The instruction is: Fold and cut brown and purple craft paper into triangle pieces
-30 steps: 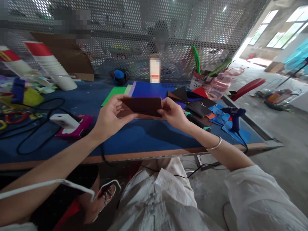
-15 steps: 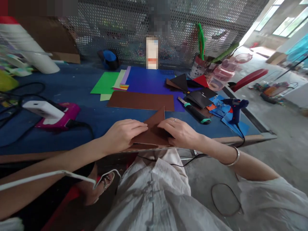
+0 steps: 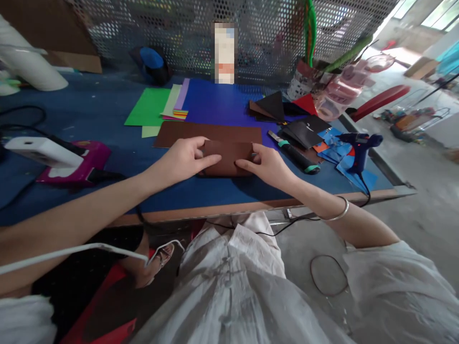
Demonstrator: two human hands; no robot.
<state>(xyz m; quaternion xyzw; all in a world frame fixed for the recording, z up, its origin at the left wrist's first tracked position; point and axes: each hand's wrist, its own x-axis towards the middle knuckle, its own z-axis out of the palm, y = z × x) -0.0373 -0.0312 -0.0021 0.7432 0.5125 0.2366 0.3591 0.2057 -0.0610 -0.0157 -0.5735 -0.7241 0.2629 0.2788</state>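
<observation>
Brown card (image 3: 228, 151): between the two hands, its broad face tilted toward the person; I cannot tell whether its lower edge touches the worktop (image 3: 175, 193).
Left hand (image 3: 183, 160): clamped on the card's left end, thumb across the near face, the other fingers partly hidden behind it.
Right hand (image 3: 271, 166): clamped on the right end the same way, thumb on the near face, well apart from the left hand.
Brown strip (image 3: 172, 134): lying flat just beyond the hands, its near edge partly covered by the card and fingers.
Coloured sheets: blue (image 3: 215, 101) past the strip, green (image 3: 147, 107) beyond the left hand.
Cutter (image 3: 297, 156): just right of the right hand, black handle with teal ends.
Black pieces (image 3: 301, 134): beyond the cutter, in a loose pile.
Glue gun (image 3: 361, 147): farther right of the right hand, standing over blue scraps (image 3: 335, 148).
Power strip (image 3: 95, 155): magenta, well left of the left hand, bearing a white adapter (image 3: 45, 152).
</observation>
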